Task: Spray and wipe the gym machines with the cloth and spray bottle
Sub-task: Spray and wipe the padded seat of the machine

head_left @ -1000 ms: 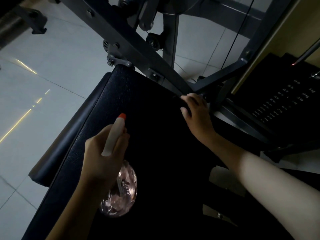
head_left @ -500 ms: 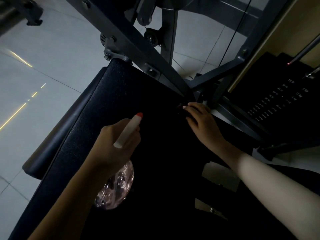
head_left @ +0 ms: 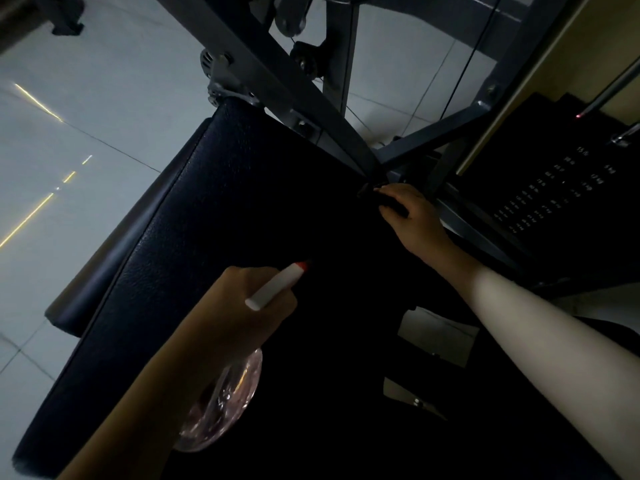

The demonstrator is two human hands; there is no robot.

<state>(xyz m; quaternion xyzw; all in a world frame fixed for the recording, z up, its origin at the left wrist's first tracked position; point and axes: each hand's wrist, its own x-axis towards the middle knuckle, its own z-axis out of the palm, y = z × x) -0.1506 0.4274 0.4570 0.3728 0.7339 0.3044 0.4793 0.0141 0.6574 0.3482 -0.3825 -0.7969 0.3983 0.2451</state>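
A black padded bench (head_left: 194,237) of a gym machine fills the middle of the view. My left hand (head_left: 239,313) grips a clear spray bottle (head_left: 221,410) over the pad; its white head with a red nozzle tip (head_left: 277,287) points toward the far right. My right hand (head_left: 415,220) rests at the pad's far right edge, by the frame joint. Its fingers curl over a dark cloth (head_left: 384,199) that barely stands out from the pad in the dim light.
Grey steel frame bars (head_left: 277,81) cross above the far end of the pad. A black weight stack (head_left: 554,195) with printed numbers stands at the right. Pale tiled floor (head_left: 86,98) lies to the left. The right side below my forearm is dark.
My left hand has carried the bottle forward and to the right over the pad. My right hand has stayed at the far edge, shifting only slightly.
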